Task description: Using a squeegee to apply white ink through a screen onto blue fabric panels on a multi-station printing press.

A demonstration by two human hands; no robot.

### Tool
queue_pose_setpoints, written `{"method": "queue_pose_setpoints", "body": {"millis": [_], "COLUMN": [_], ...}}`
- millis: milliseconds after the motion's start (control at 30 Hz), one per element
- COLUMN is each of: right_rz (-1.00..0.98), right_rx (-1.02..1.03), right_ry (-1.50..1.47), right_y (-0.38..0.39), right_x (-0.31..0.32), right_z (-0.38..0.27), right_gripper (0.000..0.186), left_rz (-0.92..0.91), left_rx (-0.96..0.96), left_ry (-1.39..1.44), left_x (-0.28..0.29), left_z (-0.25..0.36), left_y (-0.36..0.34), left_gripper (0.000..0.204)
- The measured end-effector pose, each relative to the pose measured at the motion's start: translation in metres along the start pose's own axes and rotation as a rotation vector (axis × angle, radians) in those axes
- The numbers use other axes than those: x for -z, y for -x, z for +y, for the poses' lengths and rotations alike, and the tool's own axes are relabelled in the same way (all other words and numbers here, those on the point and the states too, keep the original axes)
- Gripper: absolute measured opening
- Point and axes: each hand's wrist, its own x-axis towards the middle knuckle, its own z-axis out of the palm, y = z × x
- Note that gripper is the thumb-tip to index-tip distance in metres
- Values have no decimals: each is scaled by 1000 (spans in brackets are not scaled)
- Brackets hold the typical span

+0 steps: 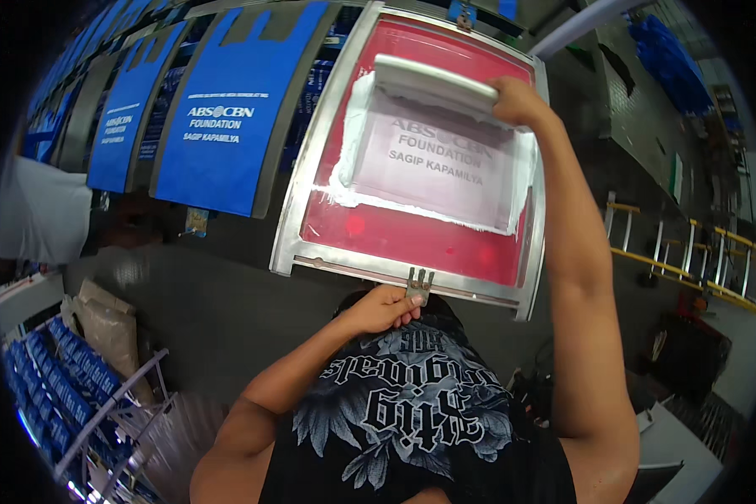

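Note:
A screen printing frame with a metal border and red mesh lies in front of me. White ink rings the pale stencil area, where lettering shows. My right hand grips the right end of a long pale squeegee, which stands across the far part of the stencil. At the frame's near edge, my left hand is closed on a small metal clip. What lies beneath the frame is mostly hidden.
Printed blue bags lie in a row on the left. Another person's light sleeve shows at the far left. Stacked blue bags sit by a metal rack at lower left. A yellow-railed ladder and a blue pile are on the right.

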Motion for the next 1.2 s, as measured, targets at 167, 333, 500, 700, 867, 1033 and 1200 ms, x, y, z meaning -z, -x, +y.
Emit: {"method": "queue_pose_setpoints", "body": {"millis": [167, 333, 500, 700, 867, 1033, 1200], "right_rz": [24, 88, 180, 115, 154, 156, 200], "right_rx": [70, 24, -43, -291, -312, -361, -300], "right_ry": [-31, -38, -44, -652, -1213, -1238, -1277], "right_y": [147, 227, 209, 202, 173, 171, 272], "right_x": [-42, -77, -74, -101, -127, -128, -94], "right_z": [-84, -123, -75, 15, 38, 31, 72], "right_gripper": [44, 42, 32, 37, 41, 44, 39], "left_rz": [-9, 44, 142, 178, 1236, 1051, 1059], "left_rx": [-6, 111, 205, 57, -204, -276, -385], "left_ry": [-32, -103, -205, -1111, -1046, -417, -398], "left_x": [8, 12, 25, 39, 144, 160, 26], "left_z": [-5, -23, -53, 16, 70, 38, 50], "left_y": [4, -11, -27, -7, 2, 11, 25], "left_gripper": [45, 45, 49, 39, 43, 45, 44]}}
